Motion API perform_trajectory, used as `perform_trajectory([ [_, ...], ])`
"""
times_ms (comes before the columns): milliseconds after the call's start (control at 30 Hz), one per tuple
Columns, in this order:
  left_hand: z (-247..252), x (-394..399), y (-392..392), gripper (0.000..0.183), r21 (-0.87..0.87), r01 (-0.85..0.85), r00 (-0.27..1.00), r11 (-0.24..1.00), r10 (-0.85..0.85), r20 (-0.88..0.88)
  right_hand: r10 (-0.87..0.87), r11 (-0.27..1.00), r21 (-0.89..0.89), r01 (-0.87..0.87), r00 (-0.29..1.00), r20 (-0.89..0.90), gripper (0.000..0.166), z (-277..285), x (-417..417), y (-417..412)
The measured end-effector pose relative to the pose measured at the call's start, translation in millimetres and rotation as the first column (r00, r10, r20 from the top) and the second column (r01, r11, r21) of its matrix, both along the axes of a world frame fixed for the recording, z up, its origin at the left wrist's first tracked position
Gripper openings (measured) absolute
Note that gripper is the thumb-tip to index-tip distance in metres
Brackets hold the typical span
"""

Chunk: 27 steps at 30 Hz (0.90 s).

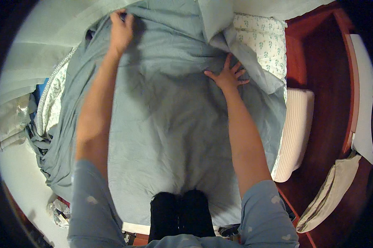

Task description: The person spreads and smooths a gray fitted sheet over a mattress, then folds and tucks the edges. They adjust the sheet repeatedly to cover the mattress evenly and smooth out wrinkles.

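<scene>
A wrinkled grey-blue bed sheet (180,124) spreads over the bed in front of me. At its far left, my left hand (122,32) has its fingers bent onto the cloth, pinching it near the edge; the fingertips are partly hidden. Folds run from there towards the right. My right hand (229,76) lies palm down on the sheet at the far right, fingers spread and holding nothing. Beside it a flap of the cloth (251,62) is turned up. Under the flap shows a white leaf-print mattress cover (267,46). My knees in black trousers (180,214) press against the sheet at the near side.
A pink striped cushion (293,133) stands between the mattress and a dark red wooden surface (324,86). A folded beige cloth (332,192) lies at lower right. Pale hanging fabric (50,31) drapes along the left, where the sheet bunches up (54,164).
</scene>
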<state>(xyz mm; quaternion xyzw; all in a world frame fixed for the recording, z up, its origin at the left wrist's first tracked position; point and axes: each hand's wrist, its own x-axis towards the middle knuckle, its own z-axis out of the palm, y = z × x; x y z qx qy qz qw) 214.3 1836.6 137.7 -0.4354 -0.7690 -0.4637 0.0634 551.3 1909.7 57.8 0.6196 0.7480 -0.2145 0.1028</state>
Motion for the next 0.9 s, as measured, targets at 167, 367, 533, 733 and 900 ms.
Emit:
perform_trajectory([
  [167,-13,169,-85,0.032,-0.261,0.275,0.587,0.925,0.053,0.808,-0.029,0.997,-0.062,0.035,0.995,0.091,0.117,12,0,6],
  [367,-46,252,-56,0.105,-0.923,0.080,0.962,0.377,0.213,0.171,-0.044,0.995,-0.084,0.050,0.996,0.076,0.117,10,-3,8],
  [533,-61,249,-38,0.115,-0.973,0.055,0.963,0.225,0.245,0.111,-0.043,0.999,-0.021,0.038,0.957,-0.287,0.102,19,2,18],
  [733,-55,243,-34,0.115,-0.989,0.069,0.974,0.130,0.207,0.095,-0.867,0.405,-0.914,-0.028,-0.329,-0.374,0.038,37,16,134],
  [900,-52,250,-25,0.113,-0.988,0.108,0.977,0.107,0.172,0.125,-0.632,0.630,-0.768,0.113,-0.500,-0.592,0.038,65,66,265],
])
